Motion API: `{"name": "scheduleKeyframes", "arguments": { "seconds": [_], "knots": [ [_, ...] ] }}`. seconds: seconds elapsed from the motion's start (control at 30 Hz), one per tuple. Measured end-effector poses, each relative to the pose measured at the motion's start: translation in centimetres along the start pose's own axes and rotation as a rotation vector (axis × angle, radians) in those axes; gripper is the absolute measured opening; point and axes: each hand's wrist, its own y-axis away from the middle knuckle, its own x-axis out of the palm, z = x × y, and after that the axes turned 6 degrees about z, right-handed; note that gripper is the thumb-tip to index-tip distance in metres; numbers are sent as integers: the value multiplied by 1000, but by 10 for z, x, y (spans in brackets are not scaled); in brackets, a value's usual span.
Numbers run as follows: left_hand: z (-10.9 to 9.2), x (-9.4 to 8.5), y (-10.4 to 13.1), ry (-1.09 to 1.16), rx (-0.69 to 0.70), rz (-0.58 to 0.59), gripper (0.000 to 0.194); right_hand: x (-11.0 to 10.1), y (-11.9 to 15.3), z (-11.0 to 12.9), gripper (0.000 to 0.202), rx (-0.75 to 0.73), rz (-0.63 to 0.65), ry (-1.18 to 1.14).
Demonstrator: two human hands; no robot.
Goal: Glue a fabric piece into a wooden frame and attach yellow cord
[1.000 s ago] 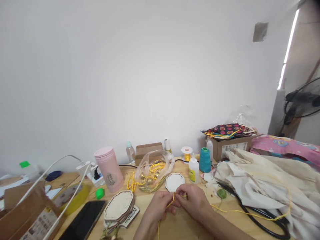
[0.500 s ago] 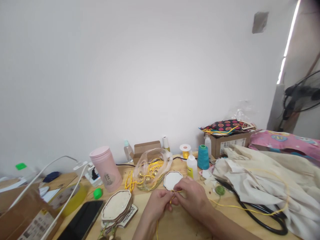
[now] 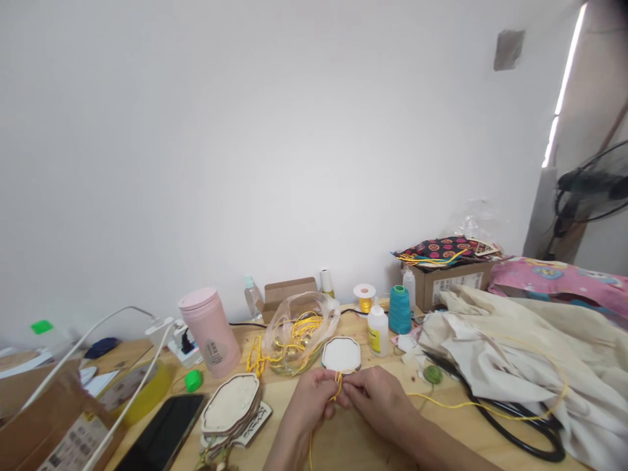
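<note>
Yellow cord [image 3: 338, 377] is looped between the fingertips of both my hands, just in front of a white scalloped plaque [image 3: 341, 354] with a dark rim. My left hand [image 3: 316, 394] pinches the cord from the left, and one strand hangs down past its wrist. From the right, my right hand [image 3: 375, 396] pinches at the same loop, its fingertips close against the left ones. A long yellow strand runs on rightward past the right wrist over the table. Exactly how the cord crosses between the fingers is hidden.
To the left are stacked plaques [image 3: 230, 404], a phone [image 3: 161, 432] and a pink tumbler [image 3: 210, 332]. Behind my hands sit a plastic bag [image 3: 299, 333] of cord, a squeeze bottle [image 3: 377, 332] and a teal thread spool [image 3: 400, 310]. Black scissors [image 3: 527, 445] lie beside beige cloth [image 3: 530, 353].
My right hand has drawn back slightly from the plaque, uncovering its lower right part. The cord loop now stands up more visibly between my fingertips.
</note>
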Motion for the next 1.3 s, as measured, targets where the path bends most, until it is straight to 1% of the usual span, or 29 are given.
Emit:
{"name": "scheduleKeyframes", "arguments": {
  "seconds": [0.2,0.3,0.47,0.57,0.77,0.93,1.07,1.3],
  "knots": [
    [-5,5,4,-1,-13,11,17,7,-8,-3,36,101,35,-254],
    [-6,7,5,-6,-3,21,19,9,-13,-3,34,131,72,-401],
    [-5,9,5,-27,14,35,18,2,-16,2,26,166,145,-625],
    [-7,9,5,-40,12,45,20,-3,-16,5,24,197,162,-707],
    [-9,10,8,-63,27,72,21,0,-19,5,22,262,117,-750],
    [-6,10,6,-85,29,65,19,0,-16,3,23,235,131,-706],
    [-4,10,5,-89,30,50,22,-1,-13,3,27,232,150,-669],
    [-5,11,6,-75,26,53,24,4,-17,3,30,236,146,-692]
  ]
}}
